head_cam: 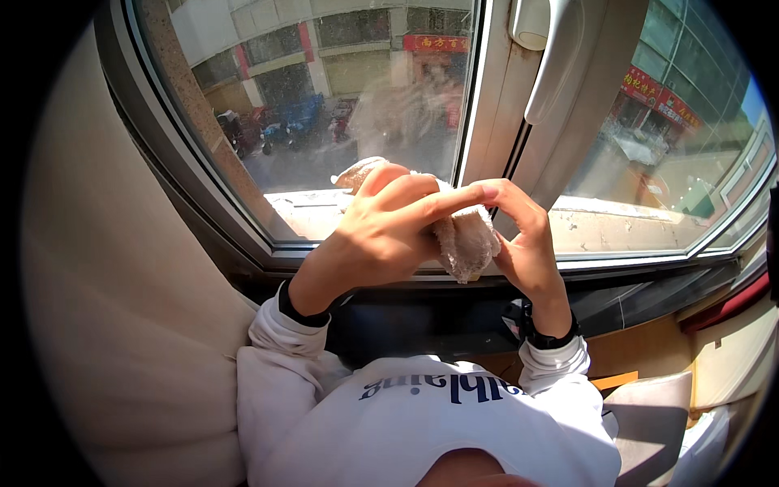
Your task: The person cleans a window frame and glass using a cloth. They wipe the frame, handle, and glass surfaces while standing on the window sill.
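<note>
Both my hands are on a bunched, greyish-white terry cloth (467,243) in front of a window. My left hand (383,222) lies over the cloth with its fingers bent around it, and one folded end sticks out past the knuckles. At the cloth's right edge, my right hand (524,234) pinches it between thumb and curled fingers. The fingertips of the two hands meet above the fold. Behind them, the left window pane (389,109) carries cloudy smears. Part of the cloth is hidden under my left hand.
A white window handle (548,67) hangs on the frame above my right hand. A dark sill (414,316) runs below the window. Pale padded fabric (134,292) rises at the left. A light-coloured seat (651,414) stands at lower right. A street shows through the glass.
</note>
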Demonstrator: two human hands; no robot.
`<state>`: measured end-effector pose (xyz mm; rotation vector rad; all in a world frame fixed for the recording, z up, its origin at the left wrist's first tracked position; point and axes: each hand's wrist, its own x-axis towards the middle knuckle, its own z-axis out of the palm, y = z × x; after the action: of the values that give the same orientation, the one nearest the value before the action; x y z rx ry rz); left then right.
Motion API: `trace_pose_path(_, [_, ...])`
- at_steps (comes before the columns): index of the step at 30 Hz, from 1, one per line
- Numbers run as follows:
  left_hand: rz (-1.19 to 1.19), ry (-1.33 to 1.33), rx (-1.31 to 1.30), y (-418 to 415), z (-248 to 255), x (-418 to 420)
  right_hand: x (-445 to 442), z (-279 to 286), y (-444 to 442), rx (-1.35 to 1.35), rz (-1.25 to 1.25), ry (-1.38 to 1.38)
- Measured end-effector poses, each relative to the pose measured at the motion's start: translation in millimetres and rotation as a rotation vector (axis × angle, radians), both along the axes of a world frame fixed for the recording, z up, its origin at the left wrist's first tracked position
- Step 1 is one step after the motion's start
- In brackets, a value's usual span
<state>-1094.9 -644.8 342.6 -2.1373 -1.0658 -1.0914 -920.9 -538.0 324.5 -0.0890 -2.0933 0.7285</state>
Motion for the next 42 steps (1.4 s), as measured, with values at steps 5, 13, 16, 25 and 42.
trace_pose_path(5, [0.039, 0.048, 0.133, 2, -5, -4, -5, 6, -6, 0.043, -0.012, 0.049])
trace_pose_path(13, [0.054, -0.023, 0.054, -2, -10, -5, -6, 6, -11, 0.061, -0.036, 0.066])
trace_pose_path(16, [0.051, -0.025, 0.045, -1, -12, -7, -5, 6, -12, 0.065, -0.054, 0.053])
trace_pose_path(25, [0.088, -0.142, -0.129, -23, -81, -5, -4, -31, -15, -0.126, 0.107, -0.159])
trace_pose_path(42, [-0.067, -0.671, -0.411, -11, -71, -2, -23, -36, -15, 0.083, -0.116, -0.167])
